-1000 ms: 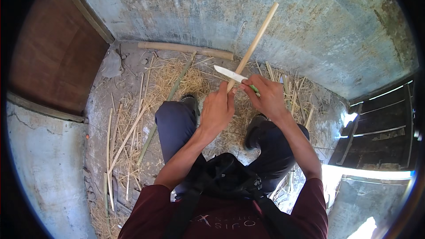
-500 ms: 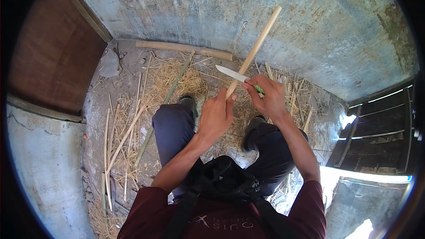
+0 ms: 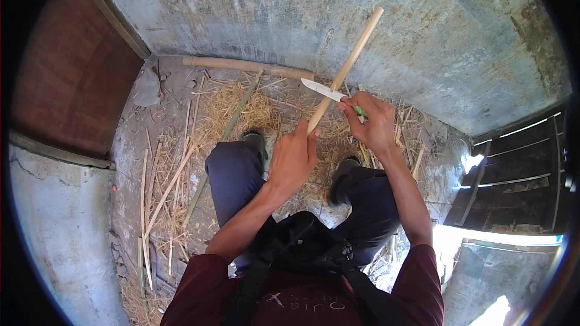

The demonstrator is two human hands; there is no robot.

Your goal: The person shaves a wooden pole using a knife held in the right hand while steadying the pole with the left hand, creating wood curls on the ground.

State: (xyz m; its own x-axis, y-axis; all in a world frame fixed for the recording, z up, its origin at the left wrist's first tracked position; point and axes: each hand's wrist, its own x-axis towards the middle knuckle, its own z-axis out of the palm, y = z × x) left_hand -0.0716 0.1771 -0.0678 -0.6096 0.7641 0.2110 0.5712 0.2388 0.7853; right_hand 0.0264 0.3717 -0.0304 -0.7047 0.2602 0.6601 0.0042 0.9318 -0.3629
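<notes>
A pale bamboo stick point(image 3: 355, 54) slants up and away to the right, its near end wrapped in the fingers of my left hand point(image 3: 292, 158). My right hand point(image 3: 373, 122) is closed around the green handle of a knife point(image 3: 321, 88). The knife's blade lies across the stick, a little beyond my left fingers, with its tip pointing left. Most of the handle is hidden inside my right hand.
Long thin bamboo strips point(image 3: 181, 175) and curly shavings point(image 3: 226, 108) litter the floor around my feet. A thick bamboo pole point(image 3: 248, 66) lies along the base of the stained wall point(image 3: 241, 18). Dark wooden slats point(image 3: 513, 175) stand at the right, a brown panel point(image 3: 69, 72) at the left.
My right hand and the knife have moved a short way farther along the stick, away from me. My left hand keeps its hold with almost no movement.
</notes>
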